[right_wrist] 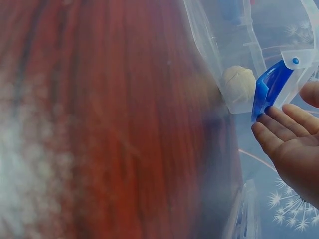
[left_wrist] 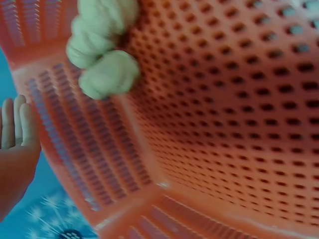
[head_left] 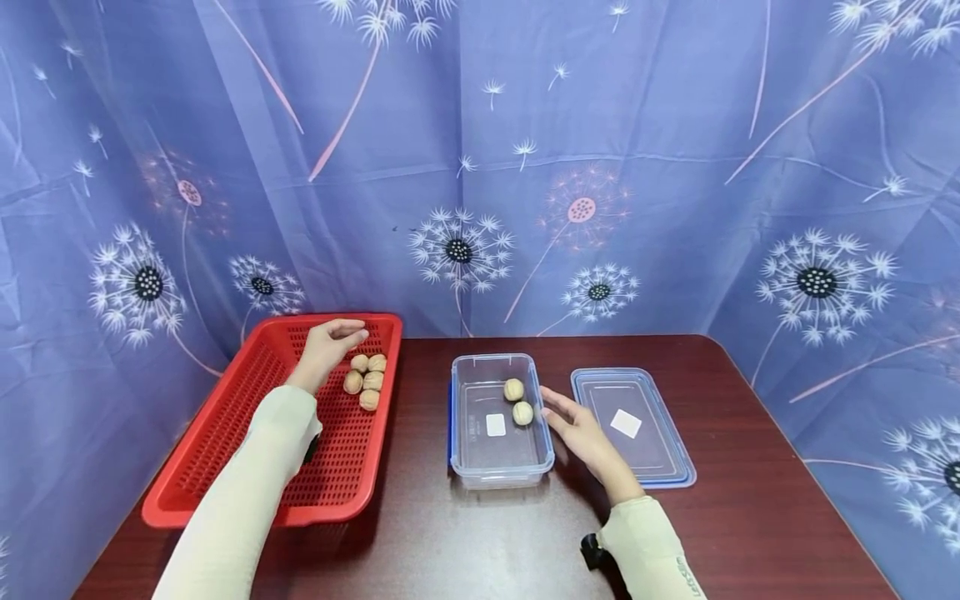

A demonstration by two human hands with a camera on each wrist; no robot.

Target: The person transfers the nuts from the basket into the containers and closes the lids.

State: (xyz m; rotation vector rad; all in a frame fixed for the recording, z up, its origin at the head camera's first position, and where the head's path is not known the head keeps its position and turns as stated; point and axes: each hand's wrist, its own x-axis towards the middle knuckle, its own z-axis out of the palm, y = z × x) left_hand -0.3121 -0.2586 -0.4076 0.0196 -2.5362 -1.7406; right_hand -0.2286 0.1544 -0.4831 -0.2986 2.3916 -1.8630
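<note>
My left hand point(head_left: 327, 348) is over the red plastic basket point(head_left: 300, 492), near several walnuts point(head_left: 368, 380) grouped along its right side. In the left wrist view its fingers are extended with nothing in them, and walnuts point(left_wrist: 110, 74) show inside the basket. Two walnuts point(head_left: 517, 402) lie toward the right wall of the clear plastic container point(head_left: 468, 458). Beside that wall is my right hand point(head_left: 585, 433), fingers fairly straight. From the right wrist, its fingertips appear at the container's blue side clip point(right_wrist: 271, 87); whether they touch it I cannot tell.
A clear lid point(head_left: 637, 450) with a blue edge and a white label lies to the right of the container, close to my right forearm. Everything stands on a dark reddish-brown table point(head_left: 780, 500). Behind hangs a blue curtain point(head_left: 675, 183) with a dandelion print.
</note>
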